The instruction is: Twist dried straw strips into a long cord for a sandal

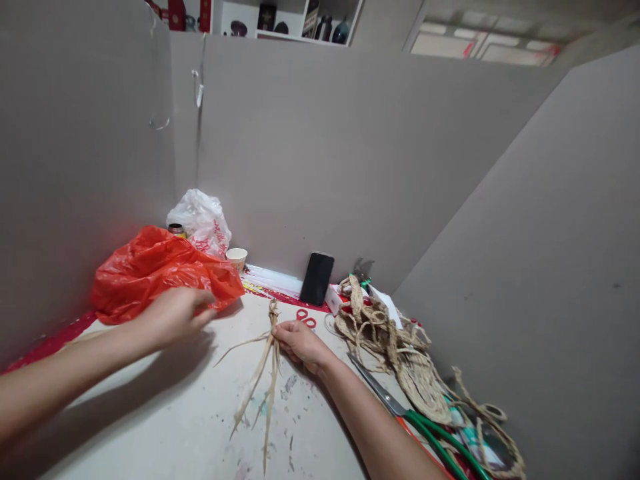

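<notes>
Between the thumb and fingers of my right hand (299,343) is a small bundle of dried straw strips (273,357). Its knotted, twisted top (273,312) points up, away from me. Several loose strips fan out below over the white table. My left hand (185,312) is in the air to the left of the bundle, in front of the red plastic bag. Its fingers are bent and slightly blurred, with a gap between thumb and fingers and nothing visible in them. Small red-handled scissors (306,319) lie just beyond my right hand.
A red plastic bag (150,273), white bag (203,220) and paper cup (237,257) stand at back left. A phone (317,279) leans on the grey partition (310,147). Braided straw rope (415,380) and large green-handled scissors (415,417) lie on the right of the paint-stained table (190,413).
</notes>
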The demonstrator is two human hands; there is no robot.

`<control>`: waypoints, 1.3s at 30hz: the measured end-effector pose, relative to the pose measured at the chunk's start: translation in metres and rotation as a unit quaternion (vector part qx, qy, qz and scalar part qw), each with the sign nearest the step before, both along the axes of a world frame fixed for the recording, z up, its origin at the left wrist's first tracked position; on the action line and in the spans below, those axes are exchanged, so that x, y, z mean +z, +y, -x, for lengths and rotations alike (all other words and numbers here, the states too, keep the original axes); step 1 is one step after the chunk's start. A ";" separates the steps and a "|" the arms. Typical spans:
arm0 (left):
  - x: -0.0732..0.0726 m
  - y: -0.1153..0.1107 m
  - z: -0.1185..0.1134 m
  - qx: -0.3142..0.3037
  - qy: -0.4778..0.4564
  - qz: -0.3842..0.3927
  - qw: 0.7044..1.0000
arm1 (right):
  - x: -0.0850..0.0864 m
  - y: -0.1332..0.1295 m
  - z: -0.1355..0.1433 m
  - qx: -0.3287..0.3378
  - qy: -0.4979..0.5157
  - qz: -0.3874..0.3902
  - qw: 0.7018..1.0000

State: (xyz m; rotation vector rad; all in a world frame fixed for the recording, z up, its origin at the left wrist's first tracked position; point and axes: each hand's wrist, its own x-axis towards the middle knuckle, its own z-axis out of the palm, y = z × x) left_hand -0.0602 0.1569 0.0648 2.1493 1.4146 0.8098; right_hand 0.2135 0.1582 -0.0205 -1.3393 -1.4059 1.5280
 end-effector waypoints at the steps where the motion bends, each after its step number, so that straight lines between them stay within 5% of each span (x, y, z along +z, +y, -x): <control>1: -0.010 0.003 -0.022 -0.036 -0.004 0.023 0.999 | 0.000 0.000 0.000 0.001 -0.002 -0.001 1.000; 5: -0.046 0.024 -0.100 -0.057 -0.085 0.126 0.987 | -0.002 0.001 0.000 -0.001 -0.008 -0.006 1.000; 9: -0.071 0.041 -0.134 -0.051 -0.212 0.225 0.950 | -0.006 0.003 -0.001 -0.004 -0.005 -0.008 1.000; 13: -0.080 0.045 -0.134 -0.045 -0.283 0.271 0.919 | -0.005 0.003 -0.005 0.003 0.021 0.001 1.000; 19: -0.064 0.043 -0.120 0.002 -0.418 0.345 0.840 | 0.002 0.001 -0.008 0.030 0.050 0.023 0.998; 23: -0.060 0.041 -0.112 -0.033 -0.340 0.351 0.872 | 0.004 0.001 -0.010 0.036 0.064 0.037 0.997; 31: -0.077 0.034 -0.116 -0.064 -0.268 0.278 0.920 | 0.005 0.001 -0.011 0.039 0.084 0.050 0.994; 39: -0.077 0.026 -0.118 -0.094 -0.315 0.365 0.871 | 0.001 0.002 -0.014 0.042 0.093 0.059 0.993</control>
